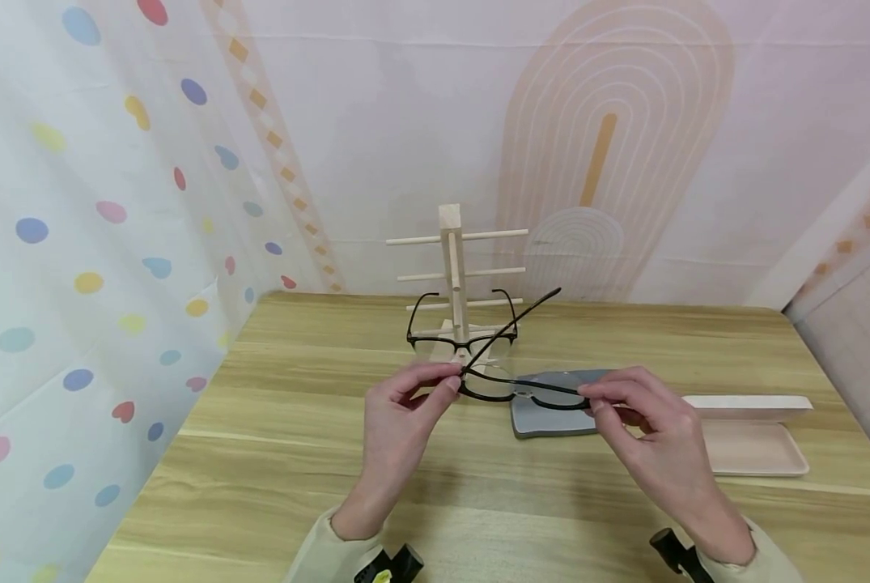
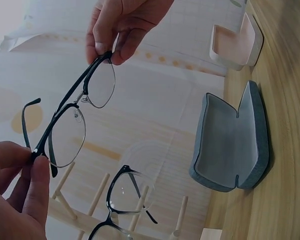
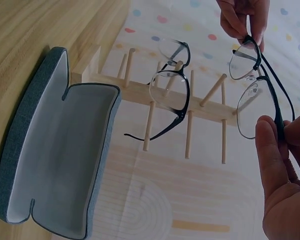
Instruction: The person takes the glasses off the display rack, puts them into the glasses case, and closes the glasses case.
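- Head view: we record one pair of black browline eyeglasses [image 1: 522,382], held above the desk [image 1: 282,389] in front of a wooden display rack [image 1: 456,267]; one temple slants up to the right.
- Left hand [image 1: 405,405]: grip drawn together, thumb and fingertips pinching the frame's left end.
- Right hand [image 1: 653,429]: grip likewise drawn together, pinching the right end.
- Second pair of black-framed glasses [image 1: 462,346], on the rack.
- Blue-grey glasses case [image 1: 551,417], on the desk; pale pink case [image 1: 755,449] to its right, partly hidden by the right hand.
- Left wrist view: we see each grip pinching one corner of the browline pair; thin wire edges its lenses. Both cases have lids raised.
- Right wrist view: we note the two-ended hold, the second pair across the rack's pegs, and the blue-grey case's grey lining.
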Tool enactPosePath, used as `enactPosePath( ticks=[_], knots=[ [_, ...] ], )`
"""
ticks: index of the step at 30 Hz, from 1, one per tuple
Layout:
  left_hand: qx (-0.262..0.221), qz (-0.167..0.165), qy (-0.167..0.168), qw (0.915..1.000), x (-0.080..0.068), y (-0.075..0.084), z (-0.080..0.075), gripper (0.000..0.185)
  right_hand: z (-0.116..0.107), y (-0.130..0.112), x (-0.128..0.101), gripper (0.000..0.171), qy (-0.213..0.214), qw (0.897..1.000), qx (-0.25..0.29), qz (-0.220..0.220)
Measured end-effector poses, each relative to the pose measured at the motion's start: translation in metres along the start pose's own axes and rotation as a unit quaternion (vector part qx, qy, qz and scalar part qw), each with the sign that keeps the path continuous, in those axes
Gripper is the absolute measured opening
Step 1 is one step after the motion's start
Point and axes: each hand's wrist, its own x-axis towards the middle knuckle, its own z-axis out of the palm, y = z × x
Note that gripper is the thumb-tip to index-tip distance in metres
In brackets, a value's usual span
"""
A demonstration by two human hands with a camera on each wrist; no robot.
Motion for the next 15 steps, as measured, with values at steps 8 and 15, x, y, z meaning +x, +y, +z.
enactPosePath(
  ticks=[8,15],
  knots=[
    [-0.013,-0.02,-0.008,0.9997,0.0007,-0.0044,-0.001,0.013,0.001,0.0,-0.0005,0.034,-0.006,1.0,-0.007,0.015],
    [-0.012,-0.021,-0.017,0.9996,0.0004,-0.0045,-0.0012,0.014,0.0007,0.0013,-0.0019,0.033,-0.011,0.999,-0.012,0.03]
  ],
)
